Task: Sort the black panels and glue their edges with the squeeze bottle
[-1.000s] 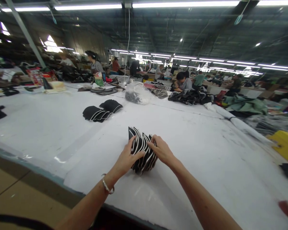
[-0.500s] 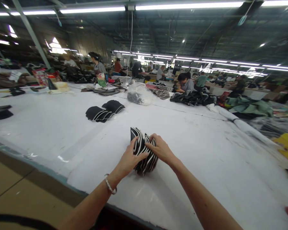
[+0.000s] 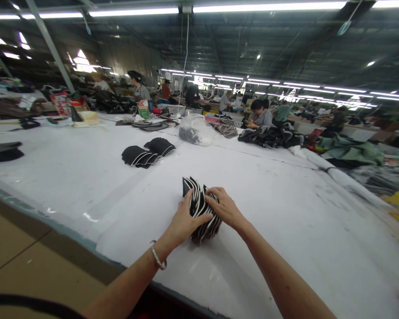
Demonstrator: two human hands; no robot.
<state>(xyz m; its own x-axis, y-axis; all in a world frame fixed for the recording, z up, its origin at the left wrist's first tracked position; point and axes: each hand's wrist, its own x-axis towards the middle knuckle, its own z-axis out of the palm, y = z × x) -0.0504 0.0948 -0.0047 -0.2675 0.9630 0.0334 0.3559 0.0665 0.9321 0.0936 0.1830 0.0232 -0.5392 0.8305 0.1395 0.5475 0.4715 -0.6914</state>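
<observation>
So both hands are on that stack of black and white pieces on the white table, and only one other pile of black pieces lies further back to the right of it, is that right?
Not quite. The head view shows the other pile of black pieces further back to the left, not the right. The rest holds: the left hand and right hand both hold the stack of black and white pieces on the white table.

A wide white table [image 3: 69, 164] carries everything. Near its front edge stands a bundle of black pieces with white edges [image 3: 201, 212], resting on the cloth surface. Beyond the bundle, further back and to the left, lie two fanned stacks of black pieces [image 3: 148, 153]. Behind the bundle, near the table's far side, sits a clear plastic bag [image 3: 194, 130] with dark pieces inside. Right of that bag lies a heap of dark fabric [image 3: 269, 136]. A white roll [image 3: 342, 179] lies far right of the bundle.
</observation>
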